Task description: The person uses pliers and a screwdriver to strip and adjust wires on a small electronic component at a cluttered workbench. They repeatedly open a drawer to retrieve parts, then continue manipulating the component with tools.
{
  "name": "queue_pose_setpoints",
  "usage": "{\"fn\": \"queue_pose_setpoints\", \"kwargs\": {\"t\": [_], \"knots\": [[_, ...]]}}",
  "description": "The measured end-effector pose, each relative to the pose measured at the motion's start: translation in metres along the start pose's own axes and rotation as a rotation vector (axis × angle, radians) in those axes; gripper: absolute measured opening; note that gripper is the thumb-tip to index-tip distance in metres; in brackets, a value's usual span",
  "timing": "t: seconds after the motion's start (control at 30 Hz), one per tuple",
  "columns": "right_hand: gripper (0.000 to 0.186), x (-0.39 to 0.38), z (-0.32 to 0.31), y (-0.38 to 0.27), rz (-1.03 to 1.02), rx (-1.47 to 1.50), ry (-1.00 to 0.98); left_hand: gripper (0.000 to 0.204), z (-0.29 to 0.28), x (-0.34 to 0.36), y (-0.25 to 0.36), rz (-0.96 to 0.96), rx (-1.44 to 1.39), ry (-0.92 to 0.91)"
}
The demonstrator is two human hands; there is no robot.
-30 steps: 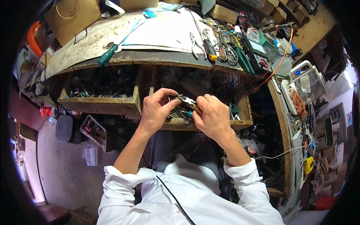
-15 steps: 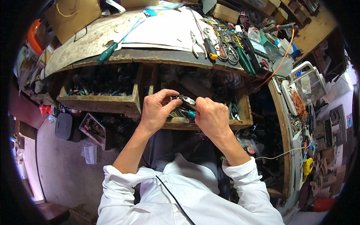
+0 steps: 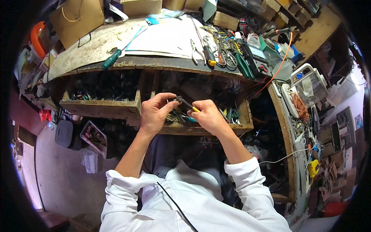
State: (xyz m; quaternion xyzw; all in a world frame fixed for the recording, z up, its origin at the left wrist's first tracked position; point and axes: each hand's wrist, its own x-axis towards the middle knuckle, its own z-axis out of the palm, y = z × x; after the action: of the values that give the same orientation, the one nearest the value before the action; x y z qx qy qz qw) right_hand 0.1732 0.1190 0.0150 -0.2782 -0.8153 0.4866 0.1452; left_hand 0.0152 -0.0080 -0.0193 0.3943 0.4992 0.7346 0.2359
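Note:
My left hand (image 3: 154,112) pinches a small dark part (image 3: 178,98) between thumb and fingertips, above the open right-hand drawer. What kind of part it is, I cannot make out. From the other side my right hand (image 3: 209,116) grips a tool with a yellow handle (image 3: 196,109) and a narrow grey metal end. The tip of that tool meets the small part or lies right beside it. My fingers cover most of the handle, so its exact kind is hidden. Below both hands, the wooden drawer (image 3: 185,129) holds several hand tools.
A second drawer (image 3: 101,107), full of small dark items, stands open at left. On the bench lie a green-handled screwdriver (image 3: 112,59), pliers (image 3: 198,52), a yellow-and-black screwdriver (image 3: 210,57) and a meter (image 3: 257,53). An orange cable (image 3: 286,56) hangs at right. A bin (image 3: 94,138) stands on the floor.
The tool in my right hand has turned; its yellow handle and narrow metal end now show instead of a broad shiny head. My right hand has come slightly left. The view has shifted a little.

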Motion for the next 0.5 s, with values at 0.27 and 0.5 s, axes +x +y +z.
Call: {"fn": "queue_pose_setpoints", "kwargs": {"t": [0.27, 0.5], "knots": [[0.019, -0.02, 0.012, -0.024, -0.546, -0.825, 0.471, 0.019, -0.01, -0.004, 0.024, -0.114, 0.057, -0.059], [0.018, -0.022, 0.02, -0.034, -0.624, -0.593, 0.33, 0.021, -0.034, -0.022, 0.05, -0.195, -0.069, -0.069]]}}
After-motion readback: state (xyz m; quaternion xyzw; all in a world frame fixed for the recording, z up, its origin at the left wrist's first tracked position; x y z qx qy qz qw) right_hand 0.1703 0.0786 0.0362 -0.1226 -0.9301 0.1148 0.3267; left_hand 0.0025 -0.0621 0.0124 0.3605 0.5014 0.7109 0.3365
